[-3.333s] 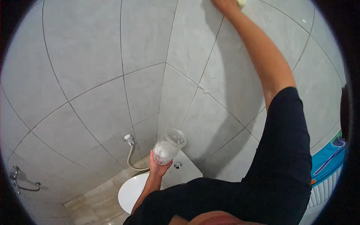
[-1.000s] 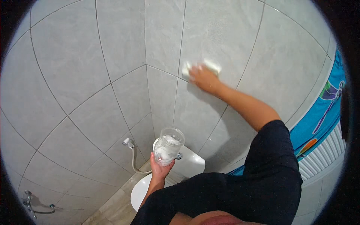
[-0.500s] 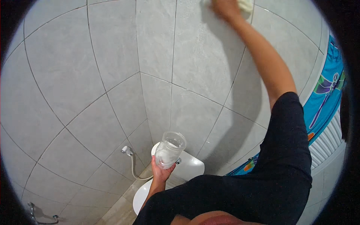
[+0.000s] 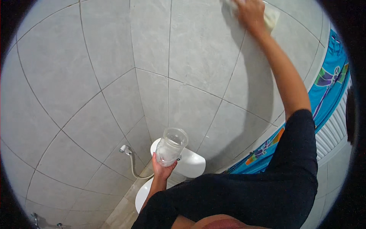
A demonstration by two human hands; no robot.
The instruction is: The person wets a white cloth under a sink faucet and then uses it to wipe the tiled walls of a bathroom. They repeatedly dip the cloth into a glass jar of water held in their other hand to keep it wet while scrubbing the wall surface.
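Wiping looks underway on the grey tiled wall (image 4: pixel 198 45), high above the white ceramic toilet tank (image 4: pixel 195 166). Right hand (image 4: pixel 252 16) is closed over a soft pale-yellow pad (image 4: pixel 272 18) (cloth or sponge, can't tell) up there. Left hand (image 4: pixel 163 170) is wrapped round the base of a clear, wide-mouthed jar (image 4: pixel 171 148), tilted in front of the tank, with something whitish inside. No obvious wiped/unwiped line, so I can't say what's left; my guess is mid-job.
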